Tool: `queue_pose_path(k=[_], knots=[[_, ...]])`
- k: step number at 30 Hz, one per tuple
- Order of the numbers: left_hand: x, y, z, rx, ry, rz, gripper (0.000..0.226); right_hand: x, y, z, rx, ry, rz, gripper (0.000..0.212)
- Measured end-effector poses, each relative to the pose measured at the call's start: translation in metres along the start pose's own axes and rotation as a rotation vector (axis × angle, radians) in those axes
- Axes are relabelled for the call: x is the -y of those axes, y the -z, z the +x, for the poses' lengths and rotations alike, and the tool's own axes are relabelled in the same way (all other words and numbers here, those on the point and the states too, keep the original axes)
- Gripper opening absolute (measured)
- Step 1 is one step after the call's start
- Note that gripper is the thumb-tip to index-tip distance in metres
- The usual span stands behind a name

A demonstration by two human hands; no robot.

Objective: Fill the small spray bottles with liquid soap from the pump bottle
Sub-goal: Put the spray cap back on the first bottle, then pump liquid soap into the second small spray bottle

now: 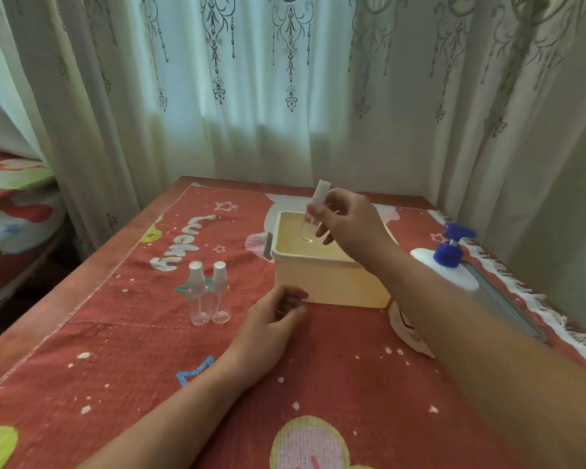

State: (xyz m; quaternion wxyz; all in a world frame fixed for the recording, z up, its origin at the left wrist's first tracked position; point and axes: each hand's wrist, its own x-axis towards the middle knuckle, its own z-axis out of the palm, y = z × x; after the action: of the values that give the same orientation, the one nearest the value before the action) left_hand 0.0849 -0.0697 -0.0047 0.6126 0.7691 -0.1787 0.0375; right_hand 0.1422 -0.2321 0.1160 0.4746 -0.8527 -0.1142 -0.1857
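1. Indoors, a counter [82,292] stands against pale embroidered curtains [251,96]. A red cloth [352,367] with stars, lettering and cartoon figures covers most of its top. A bed [14,214] with similar red bedding is at far left.
2. The right hand [349,225] is raised over a cream tub [322,282]. Its thumb and fingers pinch a small spray bottle [320,191] just below the white cap. The bottle is tilted, with its clear base down inside the tub's mouth.
3. The left hand [271,319] rests on the cloth just in front of the tub, fingers loosely curled and holding nothing.
4. Left of the tub, two more bottles stand upright side by side, capped and apparently empty: the outer bottle [197,296] and the inner bottle [221,294].
5. The pump bottle [450,262], white with a blue pump head, sits right of the tub. The right forearm hides part of it.
6. A grey strip [501,306] lies beside the pump bottle; I cannot tell what it is.
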Motion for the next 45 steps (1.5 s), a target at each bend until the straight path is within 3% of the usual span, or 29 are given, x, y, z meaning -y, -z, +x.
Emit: queue_pose_path(k=[5, 11, 21, 30, 32, 35, 38, 41, 43, 45], knots=[[0.003, 0.005, 0.007, -0.03, 0.107, -0.262, 0.027, -0.015, -0.021, 0.037, 0.087, -0.105, -0.297, 0.014], [0.01, 0.006, 0.012, -0.043, 0.173, -0.424, 0.029, -0.026, -0.055, 0.067, 0.192, -0.35, -0.283, 0.017], [0.015, 0.004, 0.013, -0.041, 0.182, -0.484, 0.029, -0.037, -0.083, 0.084, 0.196, -0.442, -0.36, 0.025], [0.011, 0.006, 0.011, -0.041, 0.188, -0.473, 0.029, -0.028, -0.07, 0.074, 0.234, -0.509, -0.361, 0.016], [0.009, 0.006, 0.011, -0.039, 0.192, -0.46, 0.029, -0.022, -0.058, 0.072, 0.199, -0.434, -0.467, 0.019], [0.006, 0.005, 0.01, -0.06, 0.195, -0.441, 0.028, -0.006, -0.046, 0.062, -0.002, -0.177, -0.649, 0.02], [0.005, 0.006, 0.011, -0.082, 0.192, -0.426, 0.027, 0.009, -0.046, 0.047, -0.103, 0.105, -0.593, 0.041], [0.005, 0.007, 0.01, -0.079, 0.183, -0.391, 0.026, 0.026, -0.056, 0.018, -0.078, 0.365, -0.528, 0.055], [0.004, 0.006, 0.009, -0.08, 0.172, -0.373, 0.025, 0.024, -0.069, -0.004, -0.008, 0.437, -0.491, 0.049], [0.003, 0.005, 0.008, -0.1, 0.157, -0.374, 0.024, 0.019, -0.082, -0.023, 0.096, 0.441, -0.438, 0.02]])
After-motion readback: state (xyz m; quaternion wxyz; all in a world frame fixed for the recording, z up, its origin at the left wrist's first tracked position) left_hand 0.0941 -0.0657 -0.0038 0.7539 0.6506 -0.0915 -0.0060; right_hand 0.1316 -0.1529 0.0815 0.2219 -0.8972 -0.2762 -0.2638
